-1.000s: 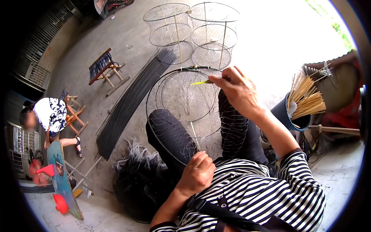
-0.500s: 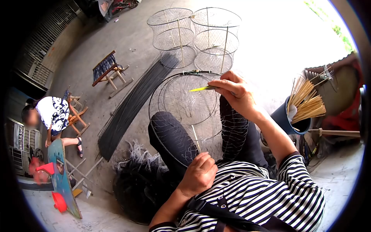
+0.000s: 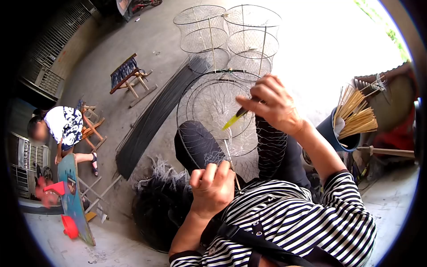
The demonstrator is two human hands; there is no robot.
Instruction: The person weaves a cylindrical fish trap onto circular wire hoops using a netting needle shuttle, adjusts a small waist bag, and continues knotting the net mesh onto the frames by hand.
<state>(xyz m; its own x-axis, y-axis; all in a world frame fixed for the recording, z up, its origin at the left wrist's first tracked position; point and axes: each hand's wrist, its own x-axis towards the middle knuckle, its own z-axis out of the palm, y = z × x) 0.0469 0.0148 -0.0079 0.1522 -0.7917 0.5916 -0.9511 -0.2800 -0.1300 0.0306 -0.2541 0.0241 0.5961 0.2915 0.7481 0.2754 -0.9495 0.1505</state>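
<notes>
Gripped by the right hand (image 3: pixel 275 107) is a yellow-tipped tool (image 3: pixel 231 121), its dark handle pinched between thumb and fingers and its tip angled down to the left over a netted hoop frame (image 3: pixel 220 104). On the left hand (image 3: pixel 212 189) the fingers are curled, beside a thin pale stick (image 3: pixel 229 155); whether a thread is held in them cannot be told. The frame is supported over the legs, with its dark rim curved across the left thigh and green binding (image 3: pixel 229 70) fixed at its far edge. Through the mesh, dark trousers (image 3: pixel 195 142) can be seen, worn with a striped shirt (image 3: pixel 293 218). Beyond the frame, two net cylinders (image 3: pixel 203 40) are stood side by side on the grey floor (image 3: pixel 164 26). To the left, a long bundle of dark rods (image 3: pixel 153 122) is laid, with a folding stool (image 3: pixel 124 73) placed past it. To the right, a blue bucket (image 3: pixel 327 131) is packed with pale sticks (image 3: pixel 358 115). Farther left, another person (image 3: pixel 66 127) is seen bent over near a teal board (image 3: pixel 71 200).
</notes>
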